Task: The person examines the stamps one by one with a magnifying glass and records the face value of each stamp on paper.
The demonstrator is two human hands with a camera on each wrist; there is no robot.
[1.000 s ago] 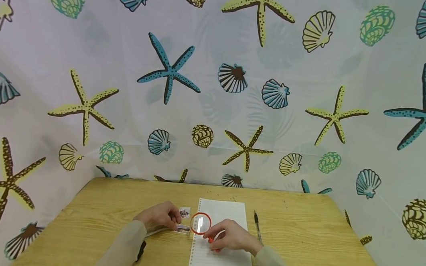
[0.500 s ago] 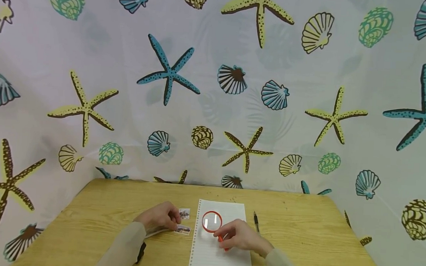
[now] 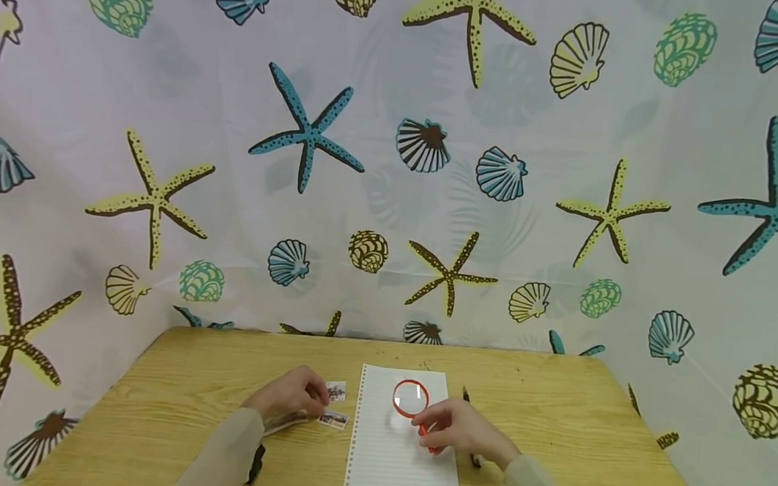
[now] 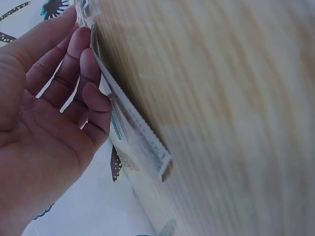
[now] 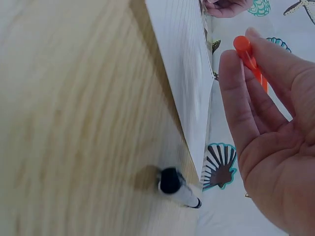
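Note:
My right hand [image 3: 461,428] pinches the red handle of a magnifying glass [image 3: 410,398] between thumb and fingers, holding it over the lined loose-leaf paper [image 3: 377,466]. The end of that handle [image 5: 242,44] shows in the right wrist view. My left hand [image 3: 291,396] rests on the table left of the paper, its fingers loosely bent. Right by its fingertips lie two small pictured stamps [image 3: 334,418], one above the other. Under the palm is a pale flat piece [image 3: 285,422]; the left wrist view shows its toothed edge [image 4: 138,120], slightly raised from the wood.
A black-tipped clear pen [image 5: 179,188] lies beside the right edge of the paper, partly hidden behind the right hand in the head view. The wooden table [image 3: 211,366] ends at a shell-and-starfish printed curtain [image 3: 365,198] at the back and sides.
My right hand has carried the magnifying glass rightward, from the paper's punched left edge across to its upper right part. The left hand has stayed nearly still.

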